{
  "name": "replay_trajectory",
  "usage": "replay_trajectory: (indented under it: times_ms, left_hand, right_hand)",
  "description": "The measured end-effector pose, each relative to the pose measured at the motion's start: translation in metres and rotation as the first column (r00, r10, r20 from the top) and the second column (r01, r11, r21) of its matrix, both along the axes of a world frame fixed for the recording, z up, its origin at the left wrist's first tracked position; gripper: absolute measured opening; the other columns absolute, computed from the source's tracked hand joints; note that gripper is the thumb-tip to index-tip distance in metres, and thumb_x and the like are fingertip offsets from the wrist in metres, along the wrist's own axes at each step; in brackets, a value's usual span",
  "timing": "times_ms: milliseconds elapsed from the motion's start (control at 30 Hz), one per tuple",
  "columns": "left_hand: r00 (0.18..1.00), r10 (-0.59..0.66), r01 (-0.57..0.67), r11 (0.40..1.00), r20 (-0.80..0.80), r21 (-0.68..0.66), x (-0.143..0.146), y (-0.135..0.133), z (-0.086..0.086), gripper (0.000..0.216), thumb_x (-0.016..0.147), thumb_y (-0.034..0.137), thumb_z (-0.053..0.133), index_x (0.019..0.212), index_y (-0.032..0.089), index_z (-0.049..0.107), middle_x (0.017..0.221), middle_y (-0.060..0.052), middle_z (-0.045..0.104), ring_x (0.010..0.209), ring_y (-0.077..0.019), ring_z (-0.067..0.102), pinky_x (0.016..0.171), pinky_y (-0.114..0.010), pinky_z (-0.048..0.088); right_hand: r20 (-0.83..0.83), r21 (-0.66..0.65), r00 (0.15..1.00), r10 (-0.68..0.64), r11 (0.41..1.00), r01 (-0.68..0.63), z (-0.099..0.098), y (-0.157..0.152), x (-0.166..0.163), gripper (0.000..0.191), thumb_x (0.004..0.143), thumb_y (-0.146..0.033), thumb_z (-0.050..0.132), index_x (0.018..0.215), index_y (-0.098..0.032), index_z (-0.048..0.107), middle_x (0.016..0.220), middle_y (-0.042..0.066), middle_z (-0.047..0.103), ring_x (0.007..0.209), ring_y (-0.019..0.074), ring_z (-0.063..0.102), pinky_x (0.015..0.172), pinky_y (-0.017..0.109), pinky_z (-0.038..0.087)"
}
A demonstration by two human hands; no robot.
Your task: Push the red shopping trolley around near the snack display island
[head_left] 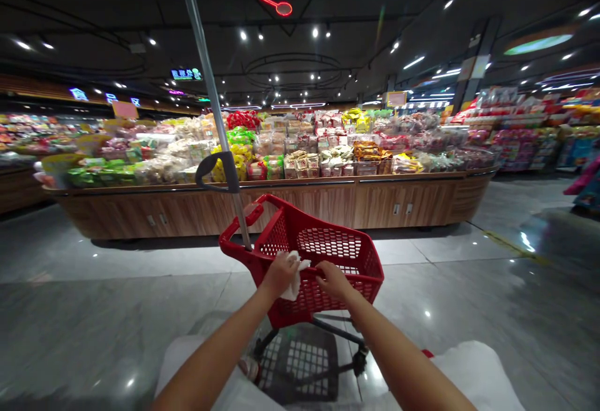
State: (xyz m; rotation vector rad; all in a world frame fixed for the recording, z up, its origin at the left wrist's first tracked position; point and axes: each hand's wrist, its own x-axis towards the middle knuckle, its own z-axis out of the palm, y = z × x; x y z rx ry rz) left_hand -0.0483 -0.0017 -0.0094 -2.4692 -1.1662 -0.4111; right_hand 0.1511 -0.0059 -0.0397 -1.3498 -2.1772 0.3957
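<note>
Shiny grey tiles (450,292) are laid under the red cart (323,222), which is set lengthwise, handle (253,214) to the left, nose pointed right. Its near rim (365,278) is gripped by the right hand (334,280), fingers curled over; a white cloth (293,289) is clutched in the left hand (280,273) at that same side. Beyond the cart, a wood-panelled counter (379,205) is piled high with packaged snacks (300,164).

At the lower centre of the frame, the left hand (280,273) presses a white cloth (293,281) against a red shopping cart (328,217), whose rim the right hand (334,280) grips.
</note>
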Motion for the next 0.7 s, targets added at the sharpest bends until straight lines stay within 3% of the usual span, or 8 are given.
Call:
replay_trajectory:
  times_ms: [200,300,400,533,700]
  left_hand:
    - [0.987,-0.142,0.146,0.987,-0.073,0.059,-0.110,-0.009,0.050,0.032,0.090,0.006,0.048,0.116,0.019,0.060,0.124,-0.011,0.062,0.122,-0.0247,0.053,0.104,-0.048,0.045]
    - [0.971,-0.217,0.222,0.974,-0.104,0.035,-0.146,-0.021,0.067,0.031,0.091,0.008,0.049,0.116,0.022,0.061,0.125,-0.008,0.063,0.127,-0.0228,0.050,0.105,-0.043,0.046]
    - [0.981,-0.185,0.189,0.979,-0.050,0.082,-0.170,-0.031,0.078,0.030,0.092,0.008,0.046,0.112,0.022,0.063,0.119,-0.006,0.066,0.127,-0.0218,0.050,0.106,-0.042,0.046]
    - [0.991,-0.124,0.122,0.992,0.058,0.034,-0.172,-0.029,0.090,0.028,0.092,0.013,0.045,0.109,0.022,0.066,0.116,-0.005,0.067,0.121,-0.0209,0.055,0.105,-0.040,0.046]
    - [0.941,-0.016,0.052,0.994,0.338,-0.097,-0.125,-0.004,0.095,0.024,0.091,0.026,0.048,0.094,0.017,0.070,0.099,-0.007,0.073,0.095,-0.0200,0.066,0.091,-0.034,0.051]
  right_hand:
    - [-0.071,-0.028,0.997,-0.002,1.000,0.000,0.003,0.003,0.026,0.018,0.080,-0.023,0.055,0.091,-0.019,0.068,0.096,0.006,0.069,0.091,0.0195,0.060,0.082,0.028,0.041]
    - [-0.094,-0.013,0.995,-0.035,0.999,0.034,0.004,0.004,0.028,0.019,0.083,-0.030,0.052,0.084,-0.019,0.067,0.089,0.004,0.070,0.084,0.0180,0.060,0.076,0.026,0.040]
    - [-0.084,0.034,0.990,-0.113,0.993,0.116,-0.001,0.005,0.032,0.024,0.083,-0.038,0.050,0.077,-0.019,0.065,0.081,0.003,0.067,0.076,0.0173,0.057,0.068,0.025,0.036]
    - [-0.072,0.052,0.972,-0.225,0.972,0.229,-0.008,0.011,0.051,0.038,0.087,-0.047,0.043,0.065,-0.020,0.059,0.068,0.001,0.062,0.066,0.0163,0.053,0.059,0.026,0.029]
    - [-0.033,-0.043,0.948,-0.315,0.948,0.314,-0.005,0.017,0.081,0.046,0.091,-0.048,0.036,0.058,-0.021,0.053,0.063,0.002,0.057,0.063,0.0177,0.053,0.059,0.027,0.031]
